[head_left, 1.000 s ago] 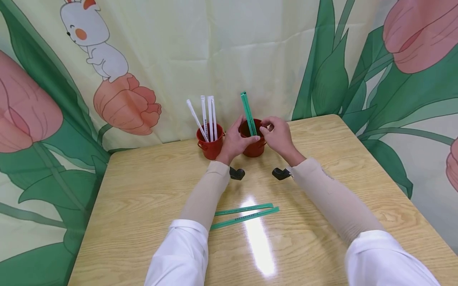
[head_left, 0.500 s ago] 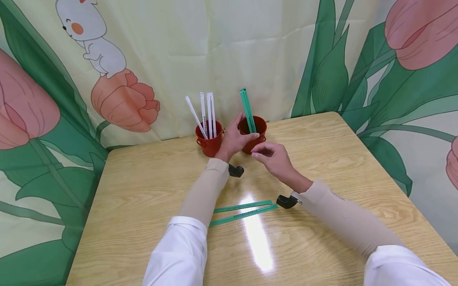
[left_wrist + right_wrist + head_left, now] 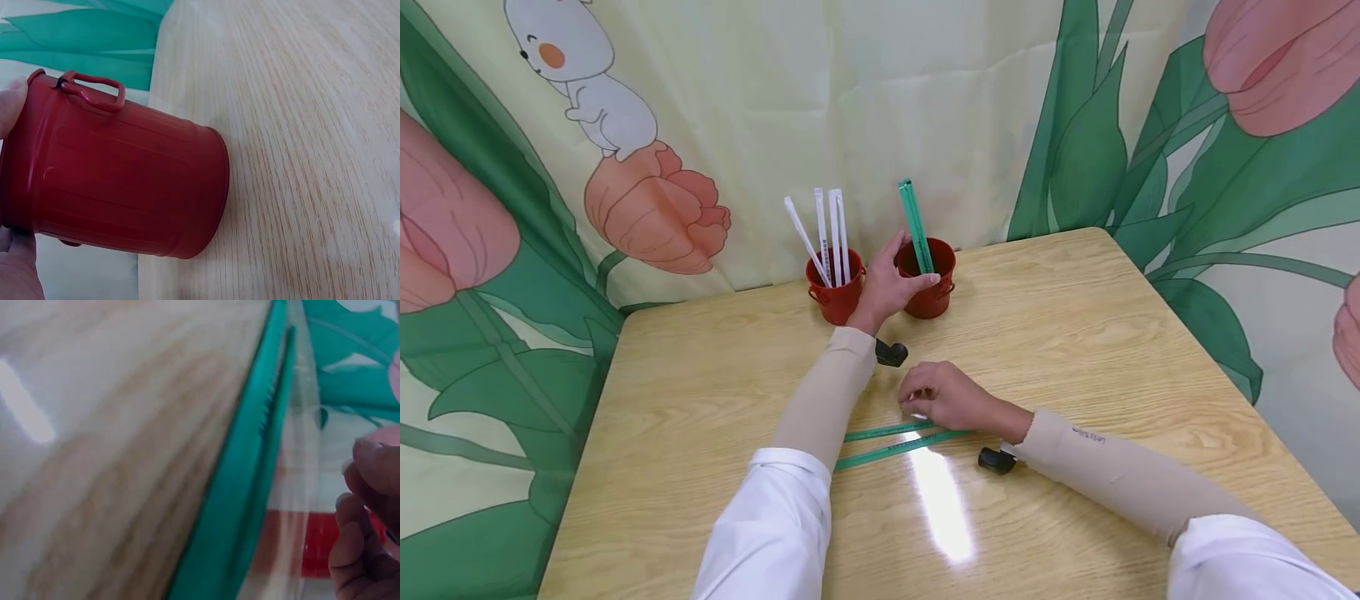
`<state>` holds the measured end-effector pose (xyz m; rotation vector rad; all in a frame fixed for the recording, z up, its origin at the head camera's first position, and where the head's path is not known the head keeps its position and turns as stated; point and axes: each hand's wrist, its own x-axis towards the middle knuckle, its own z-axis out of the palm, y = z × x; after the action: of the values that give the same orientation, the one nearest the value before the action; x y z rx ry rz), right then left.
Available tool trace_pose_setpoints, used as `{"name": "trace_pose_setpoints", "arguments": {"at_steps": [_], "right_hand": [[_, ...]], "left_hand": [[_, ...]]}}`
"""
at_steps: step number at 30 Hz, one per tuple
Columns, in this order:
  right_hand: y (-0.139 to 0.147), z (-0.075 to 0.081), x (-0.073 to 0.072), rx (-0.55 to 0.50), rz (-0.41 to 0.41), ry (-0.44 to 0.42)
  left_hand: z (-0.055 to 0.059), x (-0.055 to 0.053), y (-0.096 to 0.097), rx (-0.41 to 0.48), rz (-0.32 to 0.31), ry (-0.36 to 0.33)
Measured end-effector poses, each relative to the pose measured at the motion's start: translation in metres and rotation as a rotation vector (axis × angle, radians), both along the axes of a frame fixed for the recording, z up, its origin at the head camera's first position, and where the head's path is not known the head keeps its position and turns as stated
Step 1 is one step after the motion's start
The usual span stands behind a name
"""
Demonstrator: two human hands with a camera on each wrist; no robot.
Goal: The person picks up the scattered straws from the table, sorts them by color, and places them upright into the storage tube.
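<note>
My left hand holds a small red bucket at its rim, thumb on the near side. Green paper-wrapped straws stand leaning inside that bucket. The left wrist view shows the same red bucket upright on the table, with a wire handle on its side. My right hand, fingers loosely bent and holding nothing, hovers over two green wrapped straws lying on the table. Close up in the right wrist view are the green straws, apart from the fingertips.
Left of my left hand stands a second red bucket with several white wrapped straws in it. Both buckets are near the back edge of the wooden table. A printed curtain hangs behind. A bright reflection lies on the tabletop.
My right hand has left the right bucket's rim and come down toward the straws on the table. My left hand has stayed at the bucket. The head view has shifted slightly.
</note>
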<state>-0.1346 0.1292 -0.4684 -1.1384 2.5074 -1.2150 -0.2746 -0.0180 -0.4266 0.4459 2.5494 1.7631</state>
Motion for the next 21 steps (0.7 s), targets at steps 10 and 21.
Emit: {"name": "trace_pose_setpoints", "arguments": {"at_steps": [10, 21], "right_hand": [[-0.015, -0.005, 0.008, 0.293, 0.159, 0.089], [-0.019, -0.005, 0.018, 0.560, 0.200, 0.330]], "left_hand": [[-0.002, 0.000, -0.003, 0.000, 0.001, -0.002], [0.000, 0.001, -0.001, -0.023, 0.007, -0.031]]}}
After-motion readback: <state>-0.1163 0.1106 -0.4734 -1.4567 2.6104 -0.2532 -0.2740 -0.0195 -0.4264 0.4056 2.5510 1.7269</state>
